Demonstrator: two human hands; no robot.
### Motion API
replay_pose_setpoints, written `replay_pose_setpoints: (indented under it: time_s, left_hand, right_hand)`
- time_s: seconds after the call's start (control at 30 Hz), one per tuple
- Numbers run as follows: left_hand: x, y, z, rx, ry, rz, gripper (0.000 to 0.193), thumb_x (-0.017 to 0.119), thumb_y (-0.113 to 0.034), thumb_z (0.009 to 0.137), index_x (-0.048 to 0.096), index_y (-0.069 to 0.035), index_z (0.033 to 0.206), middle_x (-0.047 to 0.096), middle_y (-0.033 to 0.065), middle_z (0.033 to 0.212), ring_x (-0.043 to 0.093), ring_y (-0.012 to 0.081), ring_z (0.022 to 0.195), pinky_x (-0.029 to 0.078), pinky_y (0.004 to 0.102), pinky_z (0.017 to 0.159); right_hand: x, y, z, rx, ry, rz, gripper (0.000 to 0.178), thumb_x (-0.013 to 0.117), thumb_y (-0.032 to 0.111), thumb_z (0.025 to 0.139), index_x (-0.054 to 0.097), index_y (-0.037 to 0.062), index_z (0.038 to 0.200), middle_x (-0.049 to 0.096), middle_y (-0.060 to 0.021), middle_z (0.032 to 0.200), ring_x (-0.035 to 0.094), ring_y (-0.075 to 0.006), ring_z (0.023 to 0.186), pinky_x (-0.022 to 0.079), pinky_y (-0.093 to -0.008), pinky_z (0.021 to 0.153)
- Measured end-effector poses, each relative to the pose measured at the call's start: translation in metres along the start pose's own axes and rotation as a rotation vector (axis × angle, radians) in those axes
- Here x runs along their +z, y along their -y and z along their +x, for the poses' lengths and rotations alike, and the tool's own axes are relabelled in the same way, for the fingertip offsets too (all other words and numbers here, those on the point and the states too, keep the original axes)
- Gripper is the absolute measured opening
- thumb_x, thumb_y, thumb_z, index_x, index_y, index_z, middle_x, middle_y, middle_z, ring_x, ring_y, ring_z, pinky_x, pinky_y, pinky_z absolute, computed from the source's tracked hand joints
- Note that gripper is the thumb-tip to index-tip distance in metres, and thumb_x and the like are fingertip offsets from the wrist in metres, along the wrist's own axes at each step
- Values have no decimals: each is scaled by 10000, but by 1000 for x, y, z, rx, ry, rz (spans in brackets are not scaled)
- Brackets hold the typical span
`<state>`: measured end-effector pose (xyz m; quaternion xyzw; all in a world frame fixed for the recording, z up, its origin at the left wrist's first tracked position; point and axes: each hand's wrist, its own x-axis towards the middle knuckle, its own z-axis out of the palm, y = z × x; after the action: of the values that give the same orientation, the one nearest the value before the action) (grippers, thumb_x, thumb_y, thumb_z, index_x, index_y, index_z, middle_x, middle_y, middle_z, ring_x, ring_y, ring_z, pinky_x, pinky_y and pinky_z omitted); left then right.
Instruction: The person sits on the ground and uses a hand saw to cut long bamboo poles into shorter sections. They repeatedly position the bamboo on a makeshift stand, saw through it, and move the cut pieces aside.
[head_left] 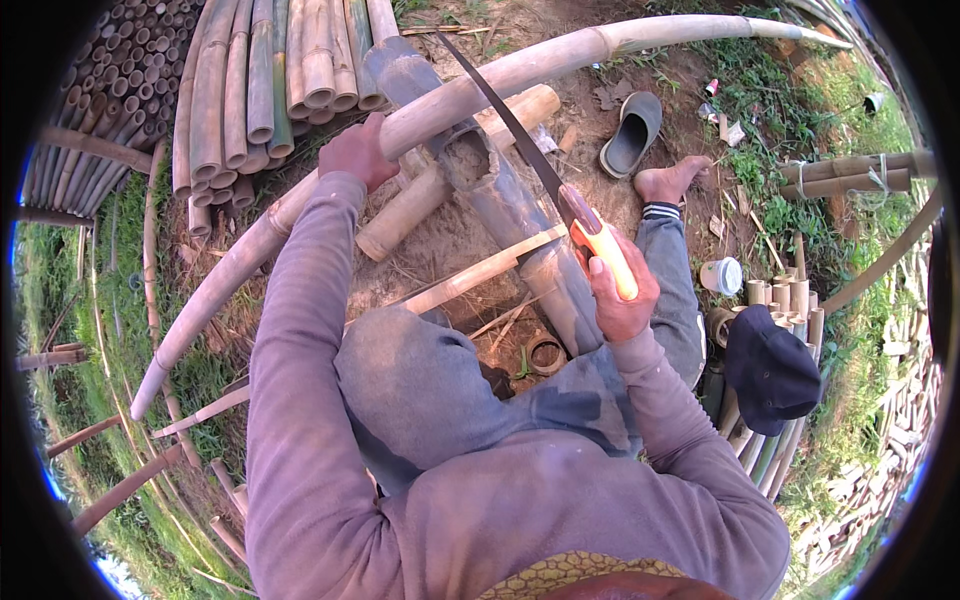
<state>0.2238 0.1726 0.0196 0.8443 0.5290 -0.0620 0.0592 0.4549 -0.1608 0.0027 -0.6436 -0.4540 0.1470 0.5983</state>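
Note:
A long pale bamboo pole lies slanting across from the lower left to the far right. My left hand is wrapped round it, left of the middle. In my right hand is a handsaw, held by its orange handle. Its dark blade points up and to the left, across the pole in this view; whether its teeth touch the pole I cannot tell. Under the pole is a thick grey bamboo support with a shorter bamboo crosspiece. A flat bamboo strip crosses the support near my knees.
Stacked bamboo poles fill the far left. A grey clog lies beside my bare foot. At the right are a white tub, a dark hat and short bamboo pieces. A cut bamboo ring lies between my legs.

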Motion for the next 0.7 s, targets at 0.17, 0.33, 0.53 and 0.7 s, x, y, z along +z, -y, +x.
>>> replay_pose_setpoints:
  time_s: [0.17, 0.33, 0.53, 0.7]
  left_hand:
    - [-5, -1, 0, -15, 26, -5, 667, 818, -376, 803, 550, -185, 1384, 735, 137, 1242, 714, 352, 1147, 572, 489, 975]
    - [-4, 1, 2, 21, -4, -27, 650, 811, -362, 806, 551, -182, 1374, 738, 147, 1233, 714, 362, 1149, 573, 497, 970]
    - [-1, 4, 4, -6, 27, -20, 633, 820, -366, 798, 564, -171, 1343, 740, 162, 1227, 712, 375, 1147, 573, 502, 964]
    - [-3, 2, 4, -7, 52, -18, 669, 822, -375, 770, 557, -188, 1355, 733, 142, 1237, 703, 372, 1154, 566, 521, 959]
  right_hand:
    - [7, 3, 7, -16, 12, -29, 404, 730, 50, 957, 643, -104, 1320, 735, -212, 1237, 725, -251, 1140, 559, -347, 982]
    - [5, -2, -4, -45, -6, -36, 416, 740, 53, 949, 643, -103, 1322, 737, -218, 1235, 731, -272, 1141, 562, -359, 988]
    - [14, 0, -4, 17, -23, 2, 411, 727, 39, 955, 639, -103, 1331, 738, -218, 1235, 738, -263, 1124, 567, -350, 975]
    - [13, 1, -7, 17, -29, 53, 413, 721, 31, 956, 633, -102, 1337, 743, -212, 1223, 746, -262, 1096, 573, -349, 962]
